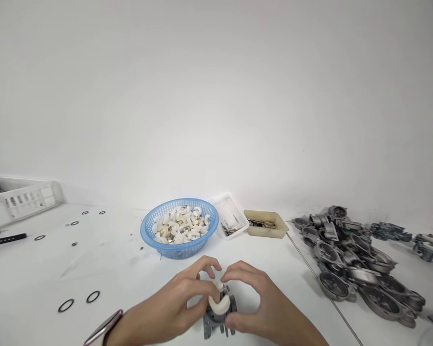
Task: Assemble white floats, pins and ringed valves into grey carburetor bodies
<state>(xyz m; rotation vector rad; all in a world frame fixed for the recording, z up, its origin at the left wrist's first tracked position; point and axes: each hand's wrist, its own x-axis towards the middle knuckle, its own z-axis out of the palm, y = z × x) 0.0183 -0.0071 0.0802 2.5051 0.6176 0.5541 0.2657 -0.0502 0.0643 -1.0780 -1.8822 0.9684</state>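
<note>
Grey cast-metal housing (219,321) with white curved plastic piece (219,303) at table's 6 o'clock.
Left hand (180,298) and right hand (258,300) both pinch it; blue plastic basket (179,245) at 12.

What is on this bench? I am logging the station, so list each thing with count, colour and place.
basket: one, blue, centre, full of white curved pieces
clear tray: one, right of basket
tan tray: one, further right
castings: a heap, grey metal, right side
O-rings: several, black, scattered left
crate: one, white, far left
housing: one, grey, held in front, a white piece on it
left hand, right hand: both grip the housing
</note>
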